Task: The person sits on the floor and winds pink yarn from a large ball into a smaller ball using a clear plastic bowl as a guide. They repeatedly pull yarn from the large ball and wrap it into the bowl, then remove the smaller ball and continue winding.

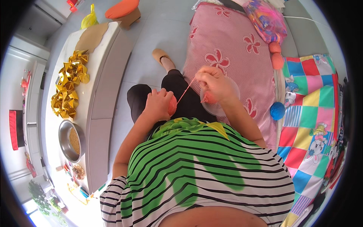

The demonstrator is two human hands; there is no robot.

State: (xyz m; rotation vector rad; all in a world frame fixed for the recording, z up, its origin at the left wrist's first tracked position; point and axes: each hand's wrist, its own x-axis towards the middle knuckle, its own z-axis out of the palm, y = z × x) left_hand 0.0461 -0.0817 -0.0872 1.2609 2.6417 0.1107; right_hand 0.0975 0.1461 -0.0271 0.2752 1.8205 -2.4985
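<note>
My left hand [159, 102] grips a coral-coloured ball of yarn [172, 105] above my lap, its fingers curled over the top. From that ball a taut strand of yarn [185, 92] slants up to my right hand [211, 82], which pinches it between thumb and fingers. Under the right hand and wrist is a clear round plastic container [233, 85], resting by my thigh at the edge of the pink seat cover. More coral yarn [208, 98] shows inside it, partly hidden by the hand.
Several coral balls [277, 61] and a blue yarn ball [277, 111] lie along the flowered pink cover [227, 39]. A bag of colourful material [266, 21] sits beyond. On the white table [102, 71] at left are folded gold paper pieces [69, 88] and a steel bowl [64, 142] holding grain-like bits.
</note>
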